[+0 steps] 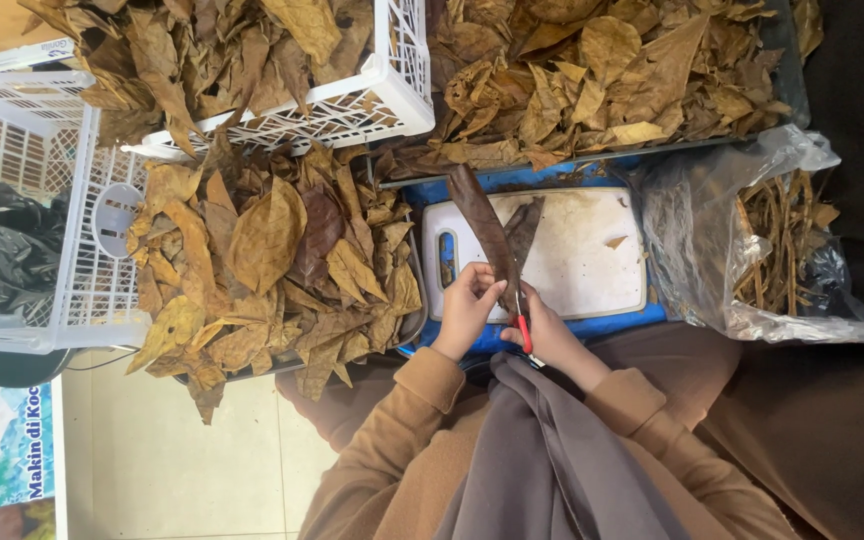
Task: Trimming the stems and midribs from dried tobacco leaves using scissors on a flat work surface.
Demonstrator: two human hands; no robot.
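**Dried Leaf Held Over Cutting Board**

A long dark brown leaf [482,230] is gripped near its lower end by the left hand [467,308], whose fingers are closed around it. The leaf rises away from both hands, over a white cutting board [582,250]. The right hand [542,325] is closed around a red-handled tool [523,330], held touching the leaf's base; its blade cannot be made out.

The board is set on a blue surface [602,325] in front of the person's lap. A tiled floor [182,450] is seen at the lower left.

Two white plastic crates [392,95] are counted, one holding dry leaves. One heap of tan leaves [272,260] lies left of the board, another [612,70] beyond it. One clear plastic bag [752,240] containing stems is noted on the right, and one black bag [7,250] on the left.
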